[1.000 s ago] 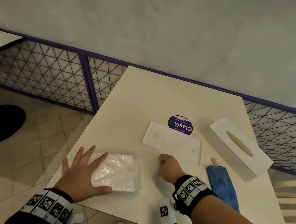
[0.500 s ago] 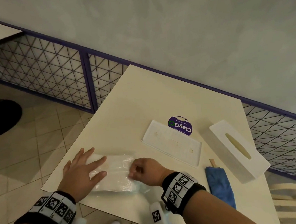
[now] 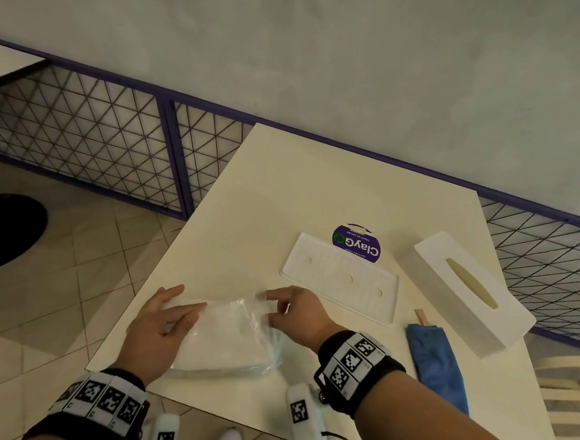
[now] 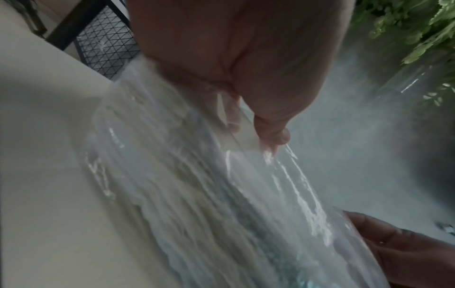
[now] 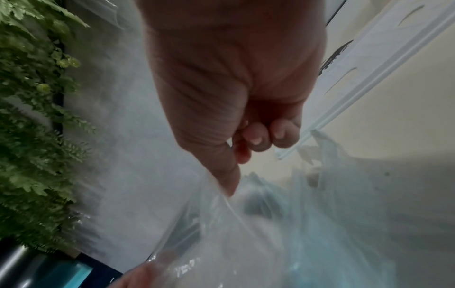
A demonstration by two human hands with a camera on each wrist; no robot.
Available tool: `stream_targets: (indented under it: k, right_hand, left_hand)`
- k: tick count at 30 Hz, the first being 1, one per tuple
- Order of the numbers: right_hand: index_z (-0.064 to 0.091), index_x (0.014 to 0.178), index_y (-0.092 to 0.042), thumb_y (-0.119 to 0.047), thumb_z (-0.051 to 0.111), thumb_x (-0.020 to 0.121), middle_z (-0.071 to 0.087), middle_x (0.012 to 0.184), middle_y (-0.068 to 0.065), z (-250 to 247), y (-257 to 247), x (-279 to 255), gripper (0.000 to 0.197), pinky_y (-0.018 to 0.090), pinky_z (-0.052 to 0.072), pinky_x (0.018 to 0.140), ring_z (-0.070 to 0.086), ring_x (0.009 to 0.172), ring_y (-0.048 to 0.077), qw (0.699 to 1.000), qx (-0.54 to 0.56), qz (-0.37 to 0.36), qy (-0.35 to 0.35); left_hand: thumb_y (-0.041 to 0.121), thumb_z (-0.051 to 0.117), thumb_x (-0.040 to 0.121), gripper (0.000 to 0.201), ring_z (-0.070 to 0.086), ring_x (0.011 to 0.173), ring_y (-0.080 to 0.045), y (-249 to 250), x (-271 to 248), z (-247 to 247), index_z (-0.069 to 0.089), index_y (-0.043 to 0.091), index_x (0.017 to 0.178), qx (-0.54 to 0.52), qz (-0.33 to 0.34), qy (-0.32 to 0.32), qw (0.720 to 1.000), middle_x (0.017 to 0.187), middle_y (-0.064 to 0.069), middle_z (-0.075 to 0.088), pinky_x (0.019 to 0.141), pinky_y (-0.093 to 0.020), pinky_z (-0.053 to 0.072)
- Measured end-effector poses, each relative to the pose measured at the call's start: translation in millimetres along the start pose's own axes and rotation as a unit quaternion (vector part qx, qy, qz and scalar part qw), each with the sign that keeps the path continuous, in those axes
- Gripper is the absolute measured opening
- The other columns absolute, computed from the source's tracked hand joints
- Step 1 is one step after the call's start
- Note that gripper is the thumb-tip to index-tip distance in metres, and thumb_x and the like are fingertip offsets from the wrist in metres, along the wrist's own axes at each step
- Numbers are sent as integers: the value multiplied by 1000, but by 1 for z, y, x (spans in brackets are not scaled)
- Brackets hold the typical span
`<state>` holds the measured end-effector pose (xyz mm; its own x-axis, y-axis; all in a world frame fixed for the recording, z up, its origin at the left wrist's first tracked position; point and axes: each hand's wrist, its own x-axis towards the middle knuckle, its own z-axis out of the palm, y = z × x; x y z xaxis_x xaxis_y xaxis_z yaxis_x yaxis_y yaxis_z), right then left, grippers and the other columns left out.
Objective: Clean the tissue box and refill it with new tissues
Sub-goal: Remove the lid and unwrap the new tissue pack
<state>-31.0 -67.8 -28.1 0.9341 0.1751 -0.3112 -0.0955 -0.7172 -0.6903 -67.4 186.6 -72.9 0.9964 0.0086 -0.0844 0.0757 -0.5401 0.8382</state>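
Both forearms reaching forward with marker-patterned wrist bands, left hand [image 3: 158,327] lying flat — fingers straight and spread, palm down, pressing, right hand [image 3: 297,314] opposite it, fingers curled, thumb and fingertips [image 5: 256,141] drawn together in a pinch

tissue pack [image 3: 221,334] lies on the table [image 3: 280,193] near its front edge, left hand [image 3: 159,328] on its left end, right hand [image 3: 298,313] at its right end. box base [image 3: 340,278] lies right of and behind the pack; tissue box [image 3: 465,297] further right. cloth [image 3: 436,364] lies in front, between base and box.
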Motion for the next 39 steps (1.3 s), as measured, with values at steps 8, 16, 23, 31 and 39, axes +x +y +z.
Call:
stream_targets:
  k: [8, 16, 23, 31, 39]
  right_hand:
    - [43, 135, -17, -43, 76, 74, 41, 134, 0, 11, -6, 7, 74, 31, 41, 103, 52, 120, 20, 993, -72, 53, -77]
    - [55, 88, -18, -26, 75, 73, 55, 82, -5, 15, -14, 11, 26, 22, 44, 64, 54, 79, 18, 998, -39, 47, -21]
    - [57, 85, -6, -17, 67, 80, 56, 79, 1, 10, -17, 7, 15, 27, 45, 64, 52, 70, 14, 988, 85, 117, -46]
    - [57, 99, -3, -30, 58, 85, 59, 95, 7, 6, -3, 0, 31, 32, 49, 77, 55, 82, 19, 955, 220, 189, 64]
    - [57, 112, -3, -26, 56, 91, 64, 107, 10, -11, -5, -9, 31, 39, 48, 93, 58, 100, 28, 969, 135, 144, 150]
  left_hand:
    - [51, 58, 78, 22, 20, 138, 1, -1, -3, 2, 61, 67, 92, 7, 3, 12, 1000, 135, 24, 43, 116, -46, 23]
    - [72, 40, 72, 25, 16, 138, 3, 4, -9, 7, 55, 72, 91, 14, -18, 32, 999, 136, 25, 41, 115, -51, 19]
    - [65, 26, 81, 56, 14, 145, -14, 8, -15, 8, 58, 44, 122, 95, -41, 76, 992, 150, 6, 34, 111, -49, 13]
    - [64, 10, 84, 65, 32, 137, -23, -11, -27, 16, 29, 45, 143, 189, -22, 39, 981, 152, -6, 28, 104, -53, 25]
    - [66, 25, 89, 62, 46, 125, -16, -30, -29, 16, 8, 48, 146, 183, -33, 17, 982, 147, 0, 34, 100, -46, 30]
